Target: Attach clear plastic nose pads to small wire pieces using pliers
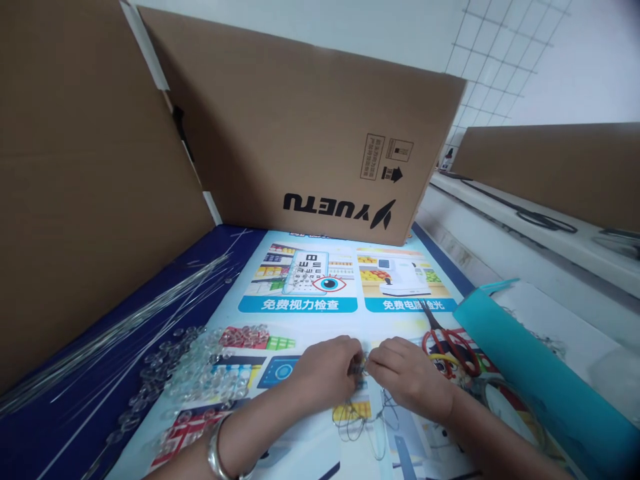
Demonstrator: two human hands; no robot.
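Observation:
My left hand [325, 370], with a silver bangle on its wrist, and my right hand [413, 373] meet close together over the printed sheet. Both are closed, fingertips pinched around thin cord [350, 420] whose loops spread below them; whether it is string or wire I cannot tell. Small bits show between the fingertips, too small to name. Left of my hands lies a heap of clear beads [215, 367]. Red-handled scissors [450, 350] rest just beyond my right hand.
Long thin strands [150, 303] lie along the blue table surface [100, 360] at left. A teal-sided box [540, 373] with fine strands inside stands at right. Tall cardboard panels [240, 120] close off the back and left. A coil [515, 407] lies near my right forearm.

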